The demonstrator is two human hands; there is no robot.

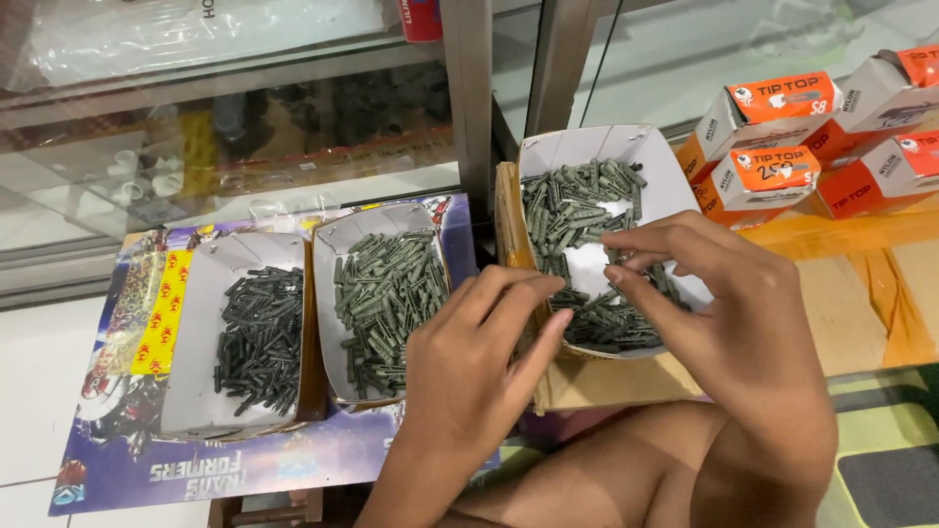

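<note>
Head view: both hands hover over the white tray [665, 166] of grey plugs [572, 205]. Left hand [469, 362] and right hand [724, 303] curl fingers loosely; whether they pinch plugs cannot be told. Orange boxes [782, 147] sit right of the tray.

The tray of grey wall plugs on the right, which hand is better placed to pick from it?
Probably the right hand: its fingertips sit over the plugs in the right tray, while the left hand is at the tray's near edge.
</note>
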